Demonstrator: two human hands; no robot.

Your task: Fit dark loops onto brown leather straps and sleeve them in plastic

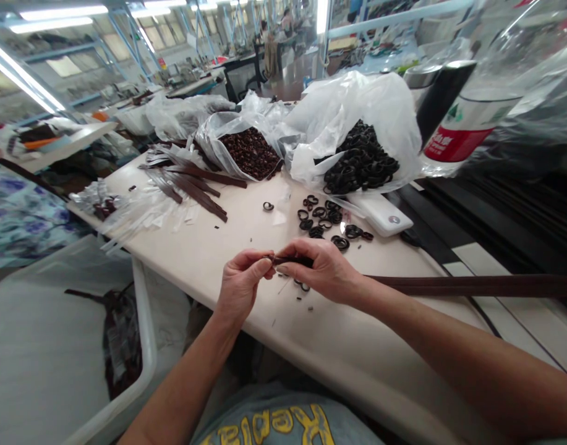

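Observation:
My left hand and my right hand meet over the front of the table. Between them is the end of a dark brown leather-like strap, which my right fingers wrap. The left thumb and fingers pinch its tip; whether a small loop is on it there, I cannot tell. A long brown strap length runs off to the right behind my right forearm. Just beyond my hands lie several loose black loops, and a few more, partly hidden, are below my right hand. One single loop sits apart.
Behind are a plastic bag of brown loops and one of black loops. Brown strips lie left, a white device and a red-labelled bottle right. A white bin stands below the table's left edge. Another person's patterned clothing shows far left.

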